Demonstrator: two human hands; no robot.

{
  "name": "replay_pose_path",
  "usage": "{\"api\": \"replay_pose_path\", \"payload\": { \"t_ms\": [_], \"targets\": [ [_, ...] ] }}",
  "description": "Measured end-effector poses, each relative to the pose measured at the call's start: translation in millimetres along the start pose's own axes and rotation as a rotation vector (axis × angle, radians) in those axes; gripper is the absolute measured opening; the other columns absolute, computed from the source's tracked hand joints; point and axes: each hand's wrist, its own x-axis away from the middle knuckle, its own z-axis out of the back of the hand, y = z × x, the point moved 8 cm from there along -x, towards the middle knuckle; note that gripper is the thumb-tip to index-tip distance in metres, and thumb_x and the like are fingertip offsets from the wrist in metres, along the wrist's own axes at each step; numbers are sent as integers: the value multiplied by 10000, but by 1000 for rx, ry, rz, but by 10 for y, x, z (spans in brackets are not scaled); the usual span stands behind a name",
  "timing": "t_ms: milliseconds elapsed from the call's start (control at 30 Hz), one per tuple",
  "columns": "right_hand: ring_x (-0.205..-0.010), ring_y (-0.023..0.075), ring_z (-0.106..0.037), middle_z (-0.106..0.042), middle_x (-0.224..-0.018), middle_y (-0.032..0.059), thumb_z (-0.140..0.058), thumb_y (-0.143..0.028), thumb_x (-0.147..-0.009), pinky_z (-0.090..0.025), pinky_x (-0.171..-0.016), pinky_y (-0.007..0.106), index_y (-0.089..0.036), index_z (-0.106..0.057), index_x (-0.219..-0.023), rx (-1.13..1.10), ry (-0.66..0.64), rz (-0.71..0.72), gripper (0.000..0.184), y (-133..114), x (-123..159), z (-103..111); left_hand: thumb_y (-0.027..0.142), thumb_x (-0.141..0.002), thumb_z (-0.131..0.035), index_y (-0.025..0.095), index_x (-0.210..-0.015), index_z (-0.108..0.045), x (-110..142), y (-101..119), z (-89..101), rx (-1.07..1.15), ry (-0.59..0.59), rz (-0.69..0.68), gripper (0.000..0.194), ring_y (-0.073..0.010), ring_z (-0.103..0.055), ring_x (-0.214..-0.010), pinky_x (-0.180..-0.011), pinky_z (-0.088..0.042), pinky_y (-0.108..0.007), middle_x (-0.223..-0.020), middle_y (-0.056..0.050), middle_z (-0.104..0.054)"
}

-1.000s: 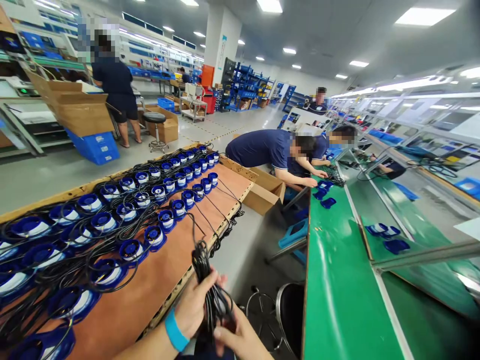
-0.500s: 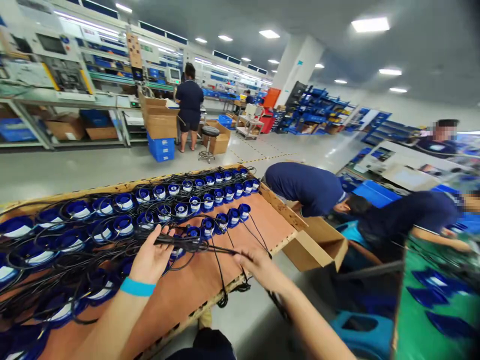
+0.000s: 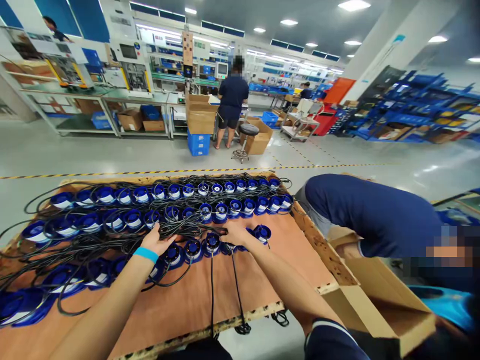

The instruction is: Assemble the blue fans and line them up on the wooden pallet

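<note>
My left hand [image 3: 158,244], with a bright blue band at its wrist, is closed around one end of a bundle of black cable [image 3: 183,227], thumb above it and fingers below. My right hand [image 3: 235,235] grips the right end of the same bundle, its fingertips partly hidden. The bundle lies over the middle of the rows of round blue housings with white labels. One blue housing [image 3: 212,242] sits just below the bundle, between my hands. Another blue housing [image 3: 262,233] stands right of my right hand. Two black cables [image 3: 212,295] run from the front row over the near edge.
The housings stand on a brown board [image 3: 180,315] with a raised wooden edge [image 3: 322,245]. At the right a co-worker in a navy shirt [image 3: 375,215] bends over an open cardboard box [image 3: 375,300]. Coiled cable ends [image 3: 243,328] hang below the near edge.
My hands have lowered the black cable bundle onto the housings, and my right hand has moved in closer to my left. The view has turned right to left, bringing more of the left workbenches in.
</note>
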Motion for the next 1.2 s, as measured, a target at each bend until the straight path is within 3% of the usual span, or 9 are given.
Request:
{"api": "replay_pose_path", "payload": {
  "t_ms": [167, 333, 500, 567, 733, 900, 1033, 1133, 1200],
  "targets": [
    [-791, 189, -653, -735, -903, 32, -606, -352, -914, -434, -704, 266, -221, -729, -997, 83, -42, 19, 198, 116, -155, 266, 304, -991, -501, 218, -1150, -620, -49, -33, 48, -32, 8, -28, 216, -203, -723, -938, -803, -634, -418, -1118, -104, -724],
    [-1063, 289, -620, -699, -1087, 143, -680, -339, -894, -412, -949, 397, -209, -674, -1185, 200, 13, -25, 319, 162, -268, 544, 192, -941, -582, 173, -958, -642, -65, -28, 48, -104, -5, -52, 65, -163, -711, -797, -779, -639, -405, -999, -80, -726],
    [-1360, 335, -421, -490, -1467, 155, -683, -681, -805, -254, -1151, 503, -239, -386, -1509, 149, 162, 383, 883, -672, -162, 137, 168, -935, -584, 165, -880, -637, -51, -7, 42, -145, -43, -63, 76, -160, -698, -772, -781, -638, -406, -885, -50, -717],
    [-1398, 351, -365, -437, -1500, 168, -749, -681, -733, -172, -1192, 542, -228, -304, -1551, 145, 193, 458, 1035, -929, -134, -86, 166, -935, -585, 169, -885, -640, -35, -2, 50, -148, -59, -56, 74, -160, -698, -785, -785, -637, -391, -880, -46, -719],
    [-1097, 246, -605, -593, -1231, 108, -679, -330, -888, -441, -1029, 413, -229, -474, -1451, 173, 45, 460, 607, -1004, -217, -323, 189, -943, -568, 138, -911, -647, 73, 24, 56, -148, -111, 24, 99, -206, -718, -844, -804, -640, -403, -873, -85, -715],
    [-986, 217, -681, -703, -1141, 60, -644, -304, -932, -516, -805, 290, -296, -608, -1350, 314, -185, 379, 419, -894, -551, -297, 366, -970, -531, 17, -1094, -654, 407, 107, 102, -155, -283, 127, 390, -291, -698, -1062, -853, -627, -375, -1093, -245, -703],
    [-1043, 292, -672, -743, -1065, 122, -647, -153, -880, -507, -861, 370, -204, -762, -1066, 399, -186, 335, 224, -1070, -748, -358, 235, -892, -644, 96, -1027, -725, 661, 349, 227, -472, -313, -198, 210, -299, -622, -1226, -991, -564, -353, -1201, -193, -699],
    [-1127, 294, -639, -716, -1154, 176, -534, -91, -916, -486, -916, 381, -141, -754, -1060, 399, -155, 359, 268, -1147, -715, -368, 95, -792, -706, 210, -884, -763, 721, 478, 7, -660, -477, -507, 159, -257, -461, -1405, -1174, -394, -325, -1257, -81, -695],
    [-1033, 256, -678, -743, -1101, 127, -587, -145, -911, -501, -865, 330, -177, -755, -1083, 388, -196, 362, 242, -1071, -656, -355, 43, -768, -685, 252, -790, -758, 589, 474, -163, -736, -555, -568, 223, -226, -459, -1401, -1237, -276, -334, -1155, -56, -733]
  ]
}}
